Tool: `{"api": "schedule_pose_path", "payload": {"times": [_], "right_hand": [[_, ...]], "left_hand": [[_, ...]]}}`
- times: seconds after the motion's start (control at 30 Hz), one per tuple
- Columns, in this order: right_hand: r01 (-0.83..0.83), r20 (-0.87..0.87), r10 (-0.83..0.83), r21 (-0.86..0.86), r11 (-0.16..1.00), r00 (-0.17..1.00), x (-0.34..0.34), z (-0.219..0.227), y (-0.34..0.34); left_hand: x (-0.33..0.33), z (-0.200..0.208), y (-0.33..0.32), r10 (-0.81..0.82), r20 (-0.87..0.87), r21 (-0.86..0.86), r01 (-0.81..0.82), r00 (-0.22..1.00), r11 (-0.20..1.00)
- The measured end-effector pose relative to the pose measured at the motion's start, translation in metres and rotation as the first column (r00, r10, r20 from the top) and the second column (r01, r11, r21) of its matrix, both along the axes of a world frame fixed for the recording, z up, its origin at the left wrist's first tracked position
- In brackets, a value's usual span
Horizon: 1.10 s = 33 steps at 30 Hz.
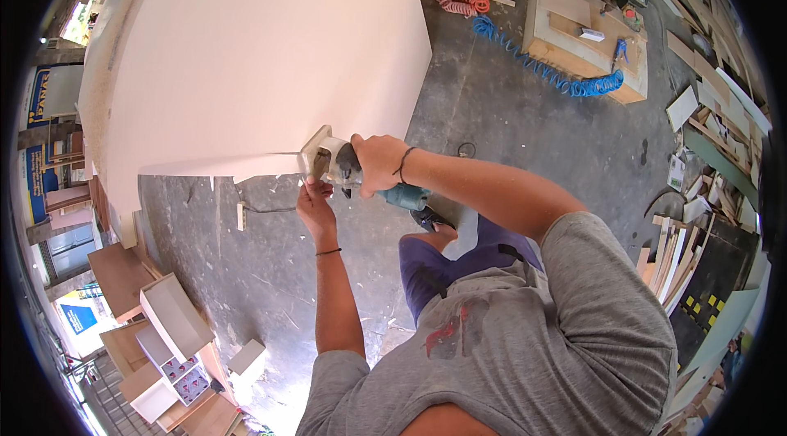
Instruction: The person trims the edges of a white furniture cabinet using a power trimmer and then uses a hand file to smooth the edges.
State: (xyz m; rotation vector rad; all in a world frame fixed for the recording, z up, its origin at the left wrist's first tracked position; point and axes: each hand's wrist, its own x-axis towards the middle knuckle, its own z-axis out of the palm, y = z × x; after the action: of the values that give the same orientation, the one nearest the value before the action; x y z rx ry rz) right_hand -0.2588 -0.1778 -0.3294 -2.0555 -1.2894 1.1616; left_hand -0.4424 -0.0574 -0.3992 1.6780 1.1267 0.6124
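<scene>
My right hand (379, 164) is wrapped round the handle of a circular saw (334, 156) with a teal motor body and a pale guard. The saw's flat base lies at the near edge of a large pale board (270, 51). A thin straight cut line (229, 161) runs left from the saw along this edge, setting off a narrow strip. Just below the saw's base, my left hand (316, 200) is closed, thumb and fingertips against its lower side. The blade is hidden.
A power cord with a pale end piece (241, 215) lies on the grey floor. Coiled blue hose (594, 85) runs to a wooden box (586, 26) at the upper right. Wood offcuts (672, 260) pile along the right; drawers and boxes (175, 317) stand lower left.
</scene>
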Motion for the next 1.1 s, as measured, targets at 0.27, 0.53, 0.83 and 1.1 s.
{"api": "schedule_pose_path", "payload": {"times": [0.27,0.53,0.83,1.1], "right_hand": [[0.001,-0.005,0.0,0.022,1.0,1.0,0.0,-0.033,0.003],[-0.005,-0.009,0.005,0.041,0.999,1.0,0.001,-0.058,0.002],[0.024,-0.017,-0.023,0.033,0.999,1.0,-0.001,-0.098,0.001],[0.033,-0.018,-0.032,0.058,0.998,0.999,-0.006,-0.132,-0.001]], "left_hand": [[-0.005,-0.028,0.004,-0.017,-0.014,-0.027,0.017,1.0,0.999],[-0.006,-0.052,0.003,-0.008,-0.041,-0.01,0.008,0.999,1.0],[-0.006,-0.086,0.0,-0.013,-0.051,-0.04,0.011,0.999,0.999],[-0.01,-0.115,-0.003,-0.021,-0.061,0.015,0.022,0.998,1.0]]}}
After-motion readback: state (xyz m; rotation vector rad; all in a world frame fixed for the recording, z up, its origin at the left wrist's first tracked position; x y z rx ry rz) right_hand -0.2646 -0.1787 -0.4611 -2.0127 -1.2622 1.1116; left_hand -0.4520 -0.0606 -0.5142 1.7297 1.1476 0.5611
